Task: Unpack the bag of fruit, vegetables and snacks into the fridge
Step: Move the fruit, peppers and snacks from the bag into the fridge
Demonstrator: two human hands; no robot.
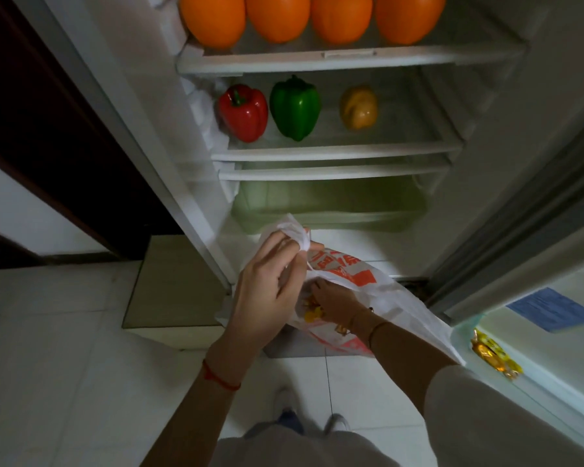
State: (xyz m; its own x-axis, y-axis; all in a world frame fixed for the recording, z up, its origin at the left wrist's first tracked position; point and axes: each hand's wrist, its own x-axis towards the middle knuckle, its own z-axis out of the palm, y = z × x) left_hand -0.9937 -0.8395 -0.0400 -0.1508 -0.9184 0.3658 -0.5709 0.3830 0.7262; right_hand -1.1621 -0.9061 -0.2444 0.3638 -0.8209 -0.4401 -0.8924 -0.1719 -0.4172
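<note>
Left hand [267, 284] grips bag [368, 291] handle; right hand [331, 298] inside among snacks (grasp unclear). Step: fetching snacks; next, lift to door shelf [553, 365].

1. A white plastic bag [378, 298] with orange-red print is hanging open in front of the fridge [486, 136], yellow-wrapped snacks [312, 313] showing inside its mouth.
2. Four oranges [277, 15] are sitting in a row on the upper shelf.
3. A red pepper [243, 112], a green pepper [294, 107] and a yellow pepper [358, 107] are standing on the shelf below.
4. More yellow-wrapped sweets [496, 358] are lying in the door rack.
</note>
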